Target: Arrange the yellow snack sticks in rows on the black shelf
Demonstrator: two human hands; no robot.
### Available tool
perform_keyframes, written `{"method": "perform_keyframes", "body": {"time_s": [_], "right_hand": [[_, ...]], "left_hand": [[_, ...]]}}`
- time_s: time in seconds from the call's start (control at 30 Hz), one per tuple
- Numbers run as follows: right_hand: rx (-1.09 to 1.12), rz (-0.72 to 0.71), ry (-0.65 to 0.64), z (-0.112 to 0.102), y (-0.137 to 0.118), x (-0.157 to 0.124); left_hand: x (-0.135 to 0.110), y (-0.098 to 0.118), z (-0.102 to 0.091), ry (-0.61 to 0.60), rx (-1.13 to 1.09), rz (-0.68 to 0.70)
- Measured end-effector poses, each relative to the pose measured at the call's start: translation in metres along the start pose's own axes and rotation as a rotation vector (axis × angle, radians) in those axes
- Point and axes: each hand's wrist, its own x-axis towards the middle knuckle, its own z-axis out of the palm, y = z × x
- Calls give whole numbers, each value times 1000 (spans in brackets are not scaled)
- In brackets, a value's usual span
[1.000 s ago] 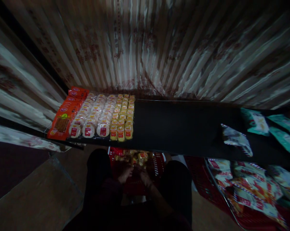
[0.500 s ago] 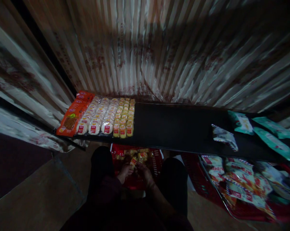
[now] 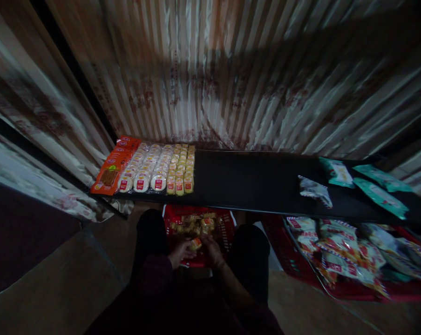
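Note:
Both my hands are low between my knees, inside a red basket that holds several small yellow snack packets. My left hand and my right hand are closed together around one small yellow-and-red packet. Above the basket runs a black shelf. At its left end stand neat rows of yellow packets, round white packets and flat orange packs.
A white packet and teal packets lie at the shelf's right end. A second red basket on the right holds several red-and-white bags. A striped curtain hangs behind. My dark-clothed knees flank the basket.
My head has pulled back and the view has shifted, so the shelf looks smaller. My hands have come together around a small yellow packet in the basket.

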Motion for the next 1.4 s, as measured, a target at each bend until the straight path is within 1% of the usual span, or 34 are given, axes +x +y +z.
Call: {"method": "perform_keyframes", "body": {"time_s": [0.17,0.3,0.43,0.6,0.73,0.93,1.03,1.1,1.27,1.33,1.4], "right_hand": [[22,-17,33,5,4,-4],[49,12,-41,5,7,-4],[92,24,-112,5,10,-3],[118,54,-137,2,14,-1],[69,62,-178,0,13,0],[0,96,-233,-2,11,0],[-57,78,-279,-3,12,0],[-84,89,-302,-3,12,1],[-55,130,-320,-3,11,-2],[-7,126,-320,-2,11,-4],[46,131,-311,0,11,-5]], "left_hand": [[-2,2,-9,75,-225,18],[-5,7,-11,99,-426,60],[-8,10,-12,111,-521,86],[-6,8,-14,77,-439,67],[-2,4,-15,86,-366,46],[0,0,-16,61,-293,35],[2,-1,-16,88,-258,20],[3,-3,-16,93,-238,30],[3,-6,-13,13,-209,133],[2,-6,-12,24,-216,155],[2,-6,-10,54,-235,130]]}}
